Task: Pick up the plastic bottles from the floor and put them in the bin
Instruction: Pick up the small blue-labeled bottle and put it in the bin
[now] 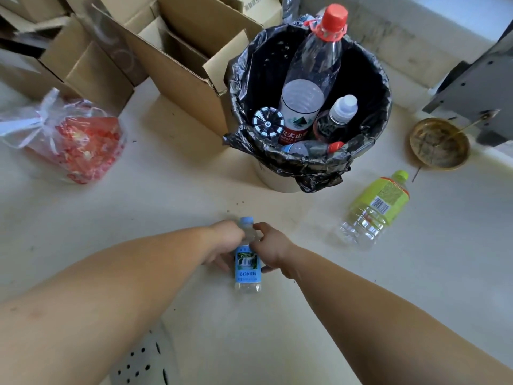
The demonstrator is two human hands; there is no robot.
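A small clear bottle with a blue cap and blue label (248, 269) lies on the pale floor just in front of me. My left hand (224, 241) grips its upper part from the left, and my right hand (270, 245) grips it from the right. A larger clear bottle with a yellow-green label and cap (374, 208) lies on the floor to the right, untouched. The bin (369, 151), lined with a black bag, stands beyond my hands. Inside it are a tall clear bottle with a red cap (311, 79) and several smaller bottles.
Open cardboard boxes (166, 51) crowd the floor behind and left of the bin. A clear plastic bag with red contents (75, 143) lies at the left. A brown round dish (440, 143) and a grey metal piece (477, 87) sit at the right.
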